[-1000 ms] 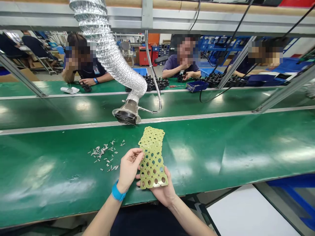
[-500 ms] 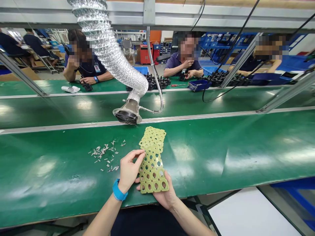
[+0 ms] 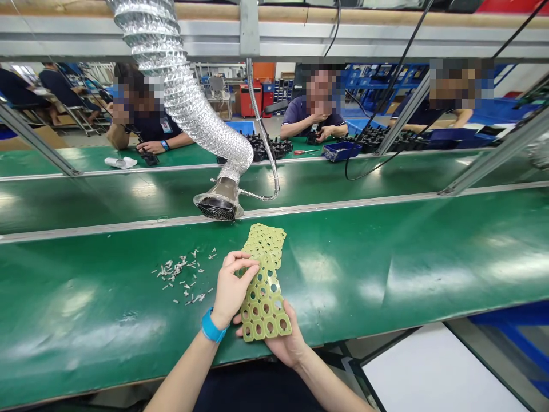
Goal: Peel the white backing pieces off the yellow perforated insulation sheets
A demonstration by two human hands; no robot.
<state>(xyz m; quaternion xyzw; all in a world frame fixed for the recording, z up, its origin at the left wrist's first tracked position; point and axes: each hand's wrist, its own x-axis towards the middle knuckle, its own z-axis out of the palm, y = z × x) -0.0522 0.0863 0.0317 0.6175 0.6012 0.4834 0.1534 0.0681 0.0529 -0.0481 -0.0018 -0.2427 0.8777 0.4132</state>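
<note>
A long yellow-green plate full of round holes (image 3: 263,274) slopes up from the near edge of the green bench (image 3: 386,269). My right hand (image 3: 288,342) holds its near end from underneath, fingers curled round it. My left hand (image 3: 231,288), with a blue wristband, pinches the plate's left edge about halfway along. A scatter of several small silvery metal pieces (image 3: 182,273) lies on the bench just left of my left hand.
A silver flexible duct ends in a round fan mouth (image 3: 218,203) hanging just beyond the plate. Past two metal rails, three people sit at the far green bench with black parts (image 3: 266,146) and a blue tray (image 3: 342,150). Slanted frame posts stand left and right.
My left hand has slid its fingertips further over the plate's left edge into a pinch. The plate has tilted slightly and shifted a little toward me.
</note>
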